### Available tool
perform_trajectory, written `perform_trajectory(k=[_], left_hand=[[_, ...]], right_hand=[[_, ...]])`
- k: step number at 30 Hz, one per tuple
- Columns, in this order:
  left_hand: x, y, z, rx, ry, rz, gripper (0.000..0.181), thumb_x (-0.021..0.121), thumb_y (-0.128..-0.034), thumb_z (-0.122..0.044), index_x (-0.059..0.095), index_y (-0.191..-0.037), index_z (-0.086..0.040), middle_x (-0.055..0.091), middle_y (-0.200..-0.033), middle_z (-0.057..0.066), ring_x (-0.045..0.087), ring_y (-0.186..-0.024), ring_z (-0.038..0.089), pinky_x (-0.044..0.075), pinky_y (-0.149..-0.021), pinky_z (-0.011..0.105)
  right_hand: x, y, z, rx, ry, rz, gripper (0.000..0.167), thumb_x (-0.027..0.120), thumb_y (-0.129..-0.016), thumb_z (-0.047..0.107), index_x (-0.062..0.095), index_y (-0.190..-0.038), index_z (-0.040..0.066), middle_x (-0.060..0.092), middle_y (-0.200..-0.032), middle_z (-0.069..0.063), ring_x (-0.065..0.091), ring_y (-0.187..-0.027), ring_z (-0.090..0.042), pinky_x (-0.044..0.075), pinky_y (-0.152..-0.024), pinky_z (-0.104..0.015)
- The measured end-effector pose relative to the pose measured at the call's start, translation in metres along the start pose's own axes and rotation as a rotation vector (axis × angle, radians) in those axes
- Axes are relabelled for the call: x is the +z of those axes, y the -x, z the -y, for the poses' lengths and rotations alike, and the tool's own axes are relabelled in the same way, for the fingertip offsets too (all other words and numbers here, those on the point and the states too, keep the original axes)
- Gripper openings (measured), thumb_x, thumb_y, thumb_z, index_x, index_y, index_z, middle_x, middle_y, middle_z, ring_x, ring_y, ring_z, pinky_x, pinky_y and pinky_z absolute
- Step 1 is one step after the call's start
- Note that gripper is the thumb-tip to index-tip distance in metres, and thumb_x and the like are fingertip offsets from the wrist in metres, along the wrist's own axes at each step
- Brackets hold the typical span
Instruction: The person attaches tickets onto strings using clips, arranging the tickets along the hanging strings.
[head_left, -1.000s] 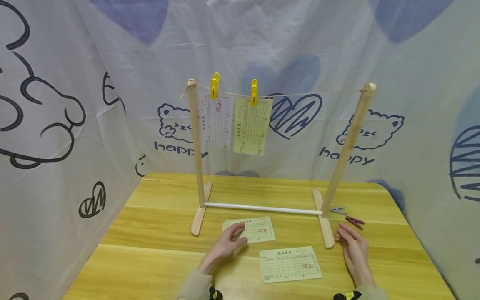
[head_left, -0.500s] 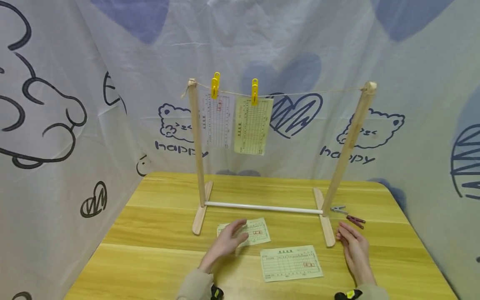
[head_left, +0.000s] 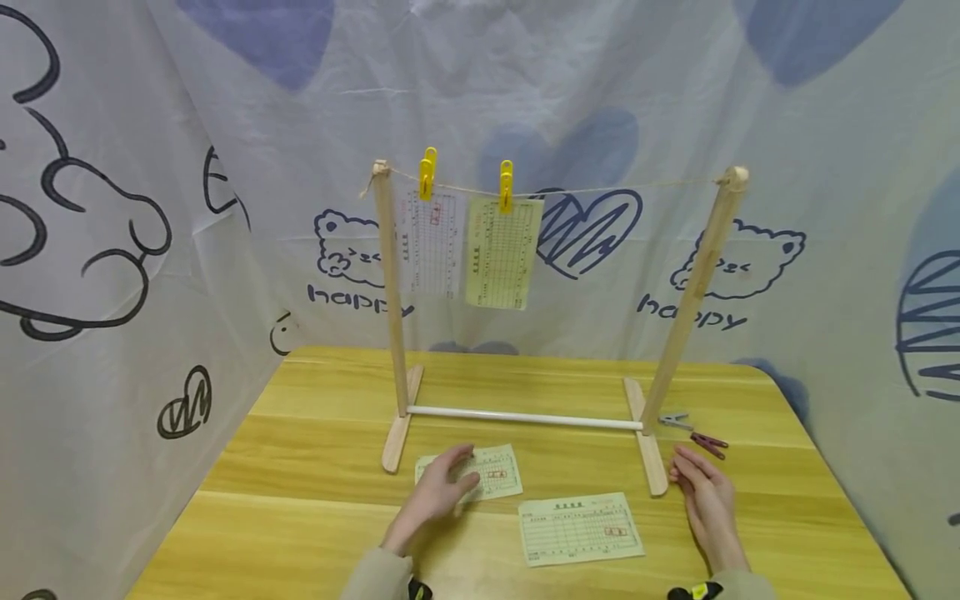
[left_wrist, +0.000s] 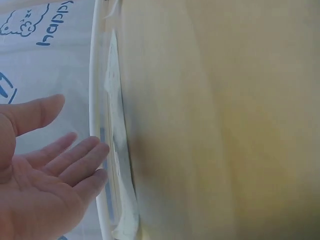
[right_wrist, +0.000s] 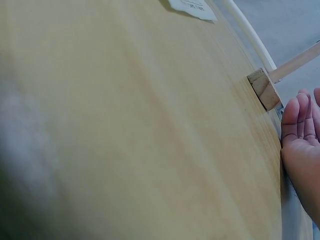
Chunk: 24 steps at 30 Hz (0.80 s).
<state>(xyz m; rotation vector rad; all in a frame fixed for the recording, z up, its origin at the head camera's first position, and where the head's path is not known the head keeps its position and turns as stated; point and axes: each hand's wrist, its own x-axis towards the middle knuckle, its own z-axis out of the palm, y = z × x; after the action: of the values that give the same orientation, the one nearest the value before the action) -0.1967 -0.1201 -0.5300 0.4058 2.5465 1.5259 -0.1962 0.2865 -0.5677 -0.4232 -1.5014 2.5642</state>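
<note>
The farther paper slip [head_left: 501, 482] on the table [head_left: 300, 500] is partly hidden by the nearer left hand [head_left: 438, 490], whose fingers are relaxed and spread, and is left showing to their right, long axis laid sideways, red-stamped end pointed right, while nothing is seen held by the right hand's [head_left: 708, 500] relaxed fingers

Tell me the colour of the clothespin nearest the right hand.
Dark maroon; the clothespin shows best in the head view.
</note>
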Motion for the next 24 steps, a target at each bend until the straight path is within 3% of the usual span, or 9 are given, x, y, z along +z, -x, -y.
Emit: perform_trajectory(k=[4, 12, 18, 24], left_hand=[[0.001, -0.009, -0.001, 0.017, -0.007, -0.008, 0.047, 0.062, -0.0981, -0.008, 0.049, -0.141, 0.008, 0.054, -0.143, 0.031, 0.048, -0.134, 0.05, 0.039, -0.111, 0.065], [0.007, -0.03, 0.003, -0.053, -0.001, -0.051, 0.048, 0.069, -0.0946, -0.01, 0.055, -0.138, 0.005, 0.06, -0.138, 0.024, 0.052, -0.132, 0.044, 0.041, -0.112, 0.06], [0.012, -0.039, 0.007, -0.038, 0.021, -0.046, 0.046, 0.072, -0.092, -0.01, 0.058, -0.133, 0.006, 0.063, -0.134, 0.024, 0.057, -0.126, 0.043, 0.045, -0.108, 0.059], [0.013, -0.041, 0.01, -0.046, -0.001, -0.072, 0.053, 0.074, -0.0762, 0.01, 0.062, -0.128, 0.007, 0.066, -0.128, 0.024, 0.058, -0.124, 0.043, 0.045, -0.11, 0.058]], right_hand=[[0.0, 0.0, 0.0, -0.017, 0.005, 0.008, 0.024, 0.06, -0.099, 0.0, 0.078, -0.101, 0.016, 0.074, -0.092, 0.005, 0.065, -0.082, -0.004, 0.056, -0.072, -0.017], [0.0, 0.001, 0.001, -0.003, 0.015, -0.008, 0.023, 0.061, -0.098, 0.001, 0.078, -0.1, 0.017, 0.074, -0.092, 0.006, 0.066, -0.082, -0.004, 0.056, -0.073, -0.016], [0.0, 0.001, 0.001, 0.003, 0.018, -0.015, 0.023, 0.061, -0.098, 0.001, 0.078, -0.1, 0.017, 0.074, -0.093, 0.007, 0.066, -0.082, -0.003, 0.056, -0.073, -0.016], [0.001, 0.002, 0.003, 0.014, 0.035, -0.01, 0.023, 0.061, -0.098, 0.002, 0.078, -0.1, 0.017, 0.074, -0.092, 0.006, 0.066, -0.083, -0.003, 0.056, -0.074, -0.016]])
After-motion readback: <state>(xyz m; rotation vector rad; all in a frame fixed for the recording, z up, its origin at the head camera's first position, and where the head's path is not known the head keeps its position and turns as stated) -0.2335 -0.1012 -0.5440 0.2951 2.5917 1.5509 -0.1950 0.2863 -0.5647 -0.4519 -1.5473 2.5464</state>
